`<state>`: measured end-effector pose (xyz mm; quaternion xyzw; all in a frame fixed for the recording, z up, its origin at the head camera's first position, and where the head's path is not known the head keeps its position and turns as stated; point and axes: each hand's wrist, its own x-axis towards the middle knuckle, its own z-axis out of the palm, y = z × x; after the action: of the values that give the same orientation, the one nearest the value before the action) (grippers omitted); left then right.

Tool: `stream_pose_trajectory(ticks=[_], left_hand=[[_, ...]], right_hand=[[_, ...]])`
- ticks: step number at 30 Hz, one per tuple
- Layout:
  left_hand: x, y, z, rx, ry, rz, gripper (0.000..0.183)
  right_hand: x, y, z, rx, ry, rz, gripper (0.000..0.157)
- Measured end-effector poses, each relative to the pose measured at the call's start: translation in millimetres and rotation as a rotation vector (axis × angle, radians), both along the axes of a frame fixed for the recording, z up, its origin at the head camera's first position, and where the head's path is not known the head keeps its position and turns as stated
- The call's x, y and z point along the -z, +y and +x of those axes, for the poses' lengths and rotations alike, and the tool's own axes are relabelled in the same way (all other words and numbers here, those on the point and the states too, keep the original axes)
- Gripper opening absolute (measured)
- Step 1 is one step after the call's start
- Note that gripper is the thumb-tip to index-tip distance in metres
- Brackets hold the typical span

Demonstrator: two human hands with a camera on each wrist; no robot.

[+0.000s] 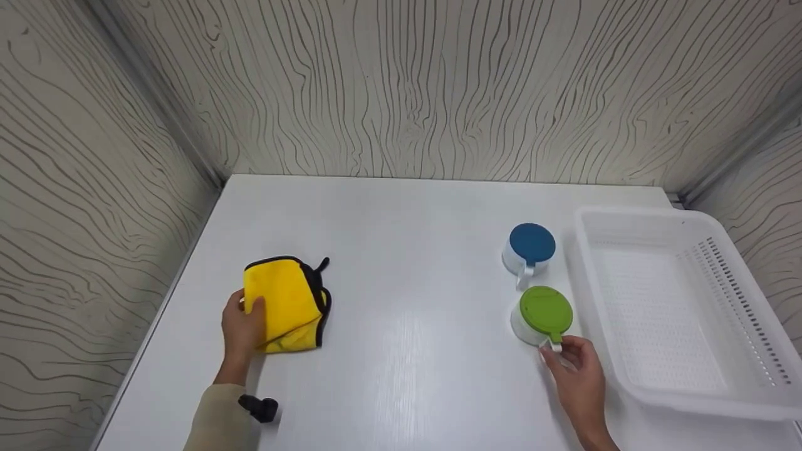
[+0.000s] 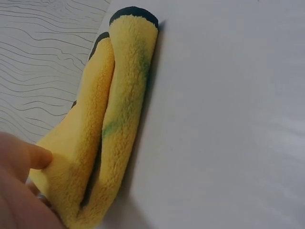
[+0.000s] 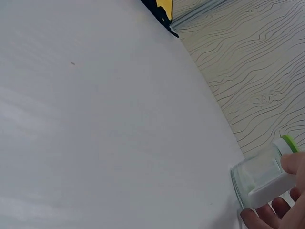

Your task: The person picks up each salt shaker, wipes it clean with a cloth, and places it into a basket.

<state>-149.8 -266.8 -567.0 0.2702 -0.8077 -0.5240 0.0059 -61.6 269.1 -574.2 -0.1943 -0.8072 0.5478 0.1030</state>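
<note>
On the left of the table, a folded yellow cloth with black edging (image 1: 285, 300) is pinched at its left side by my left hand (image 1: 243, 329). The left wrist view shows the thumb on top of the fluffy cloth (image 2: 126, 86), which has a greenish stain. At the right, my right hand (image 1: 579, 379) holds the white handle of a clear glass jar with a green lid (image 1: 546, 311). In the right wrist view the glass jar (image 3: 252, 174) stands on the table with fingers around its handle. A similar jar with a blue lid (image 1: 532, 243) stands just behind it.
A white plastic basket (image 1: 592, 282) with slotted sides stands right of the jars. The white table (image 1: 407, 263) meets a wood-patterned wall (image 1: 407, 94) at the back, with similar panels at both sides. A small black object (image 1: 260, 408) is by my left sleeve.
</note>
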Motion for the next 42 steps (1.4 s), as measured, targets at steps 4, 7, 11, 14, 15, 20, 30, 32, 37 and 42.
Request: stream_pose_trajectory(ticks=[4,7,11,14,15,20,30,32,37,42], left_hand=[[0.4,-1,0.2,0.003,-0.007,0.007,0.056],[1.0,-1,-0.2,0.007,-0.010,0.011,0.056],[2.2,-3,-0.9,0.012,-0.003,0.014,0.056],[2.3,-3,-1.0,0.022,0.001,0.015,0.058],[2.2,-3,-0.9,0.025,0.001,0.015,0.059],[1.7,-3,0.0,0.033,-0.004,0.019,0.062],[3.2,-3,1.1,0.042,0.007,0.015,0.060],[3.7,-4,1.0,0.041,0.006,0.011,0.060],[3.3,-3,0.9,0.036,0.005,0.010,0.060],[3.2,-4,2.0,0.036,0.013,-0.002,0.058]], right_hand=[[-0.1,1,-0.3,0.021,-0.038,0.022,0.038],[0.6,2,-1.7,0.038,-0.051,0.030,0.037],[2.6,2,-3.8,0.049,-0.031,0.015,0.038],[4.9,3,-5.2,0.049,-0.006,-0.021,0.040],[5.1,3,-5.7,0.051,-0.005,-0.032,0.041],[5.0,3,-7.7,0.054,-0.002,-0.055,0.040],[8.6,2,-10.1,0.076,0.031,-0.052,0.041],[9.3,2,-11.3,0.073,0.025,-0.047,0.042],[10.6,2,-13.8,0.083,0.008,-0.037,0.045],[12.2,1,-15.2,0.093,0.040,-0.100,0.042]])
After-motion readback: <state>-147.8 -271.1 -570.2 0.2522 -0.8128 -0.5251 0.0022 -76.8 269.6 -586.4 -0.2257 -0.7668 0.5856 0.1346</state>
